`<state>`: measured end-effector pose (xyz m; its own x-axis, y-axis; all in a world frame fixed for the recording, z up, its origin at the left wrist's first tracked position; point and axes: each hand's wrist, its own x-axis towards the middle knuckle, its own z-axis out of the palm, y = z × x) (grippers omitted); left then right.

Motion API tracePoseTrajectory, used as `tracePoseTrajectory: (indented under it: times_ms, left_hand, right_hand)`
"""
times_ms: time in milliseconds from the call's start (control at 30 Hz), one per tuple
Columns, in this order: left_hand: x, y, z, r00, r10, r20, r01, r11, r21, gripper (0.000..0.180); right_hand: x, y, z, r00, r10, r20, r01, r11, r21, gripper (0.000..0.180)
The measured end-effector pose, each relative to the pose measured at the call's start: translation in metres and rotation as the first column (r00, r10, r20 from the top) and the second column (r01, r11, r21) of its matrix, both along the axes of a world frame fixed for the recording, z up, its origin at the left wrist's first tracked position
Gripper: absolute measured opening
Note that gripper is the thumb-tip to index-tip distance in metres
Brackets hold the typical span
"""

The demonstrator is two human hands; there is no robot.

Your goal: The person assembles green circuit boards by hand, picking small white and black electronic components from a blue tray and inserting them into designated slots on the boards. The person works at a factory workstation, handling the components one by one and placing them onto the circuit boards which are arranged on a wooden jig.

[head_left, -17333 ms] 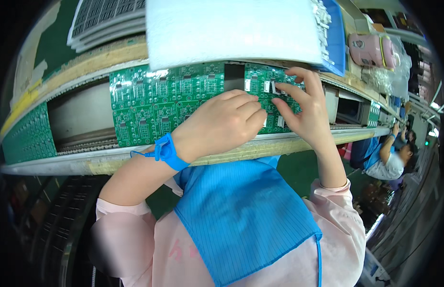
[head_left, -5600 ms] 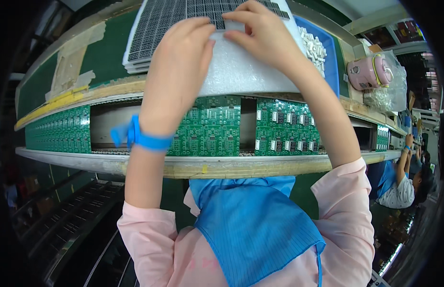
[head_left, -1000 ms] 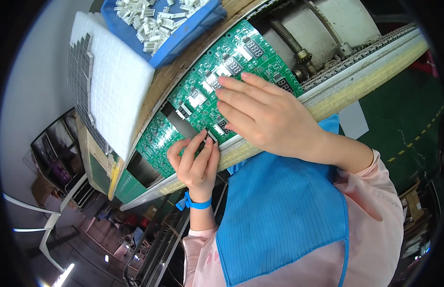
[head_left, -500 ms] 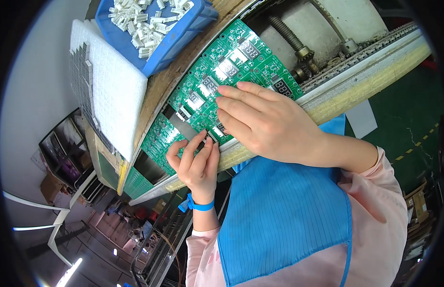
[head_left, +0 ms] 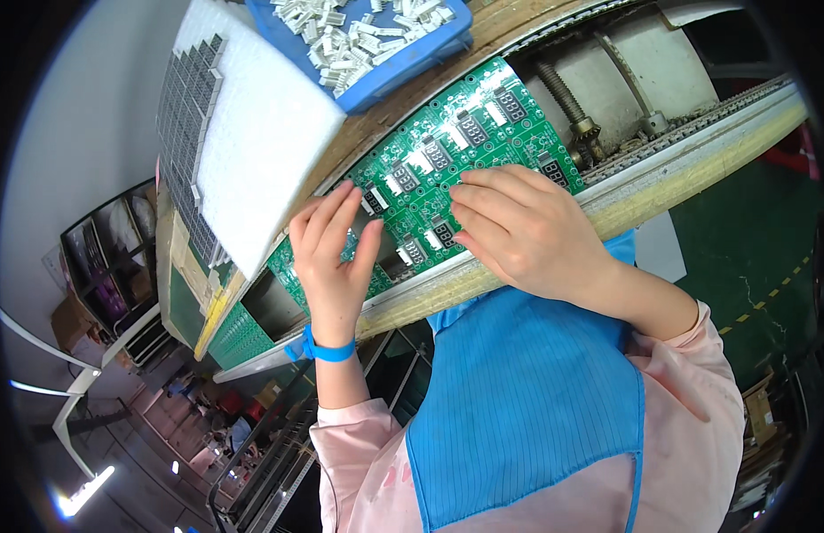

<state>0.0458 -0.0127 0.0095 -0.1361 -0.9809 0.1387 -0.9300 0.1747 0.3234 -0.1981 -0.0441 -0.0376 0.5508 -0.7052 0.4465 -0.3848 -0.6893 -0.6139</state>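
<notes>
A green circuit board [head_left: 518, 147] rests on the conveyor rails in front of me. It carries several digit displays [head_left: 471, 131], each with a white connector [head_left: 495, 113] beside it. My left hand [head_left: 328, 244] is over the board's left end, thumb apart from the fingers and fingertips close to a leftmost display [head_left: 373, 201]; I see nothing in its grasp. Stretched across the lower right part of the board, my right hand [head_left: 527, 231] has its fingers extended side by side, and they hide some of the board. Whether they press on it I cannot tell.
Beyond the board stands a blue bin [head_left: 421, 67] of loose white connectors [head_left: 345, 53]. Left of it, a white foam block [head_left: 270, 160] bears rows of grey displays [head_left: 186, 124]. Another green board [head_left: 243, 338] lies further left on the line. A threaded shaft [head_left: 558, 93] and a chain [head_left: 669, 129] are exposed at right.
My left hand has moved from the board's near edge up to its far left side, and its pinched fingers have spread. My right hand stays over the board. The view has shifted slightly.
</notes>
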Motion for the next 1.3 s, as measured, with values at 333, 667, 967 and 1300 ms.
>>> tracePoseTrajectory:
  times_ms: [333, 667, 967, 1300]
  left_hand:
    - [0.001, -0.009, -0.016, 0.991, -0.13, -0.008, 0.129, 0.988, -0.087, 0.021]
    - [0.0, -0.02, 0.0, 0.975, -0.221, 0.025, 0.221, 0.975, 0.008, 0.014]
    - [0.005, -0.013, -0.011, 0.981, -0.19, -0.041, 0.187, 0.98, -0.07, 0.018]
    - [0.006, -0.007, -0.02, 0.99, -0.139, -0.019, 0.136, 0.984, -0.113, 0.023]
  right_hand:
    - [0.003, -0.003, 0.003, 0.999, -0.047, -0.005, 0.046, 0.998, -0.029, 0.022]
    - [0.006, -0.005, 0.002, 0.999, -0.053, 0.002, 0.053, 0.998, -0.021, 0.018]
    - [0.007, -0.005, 0.002, 0.999, -0.046, -0.006, 0.046, 0.999, -0.019, 0.018]
    - [0.006, -0.004, 0.002, 0.998, -0.058, -0.012, 0.058, 0.998, -0.016, 0.019]
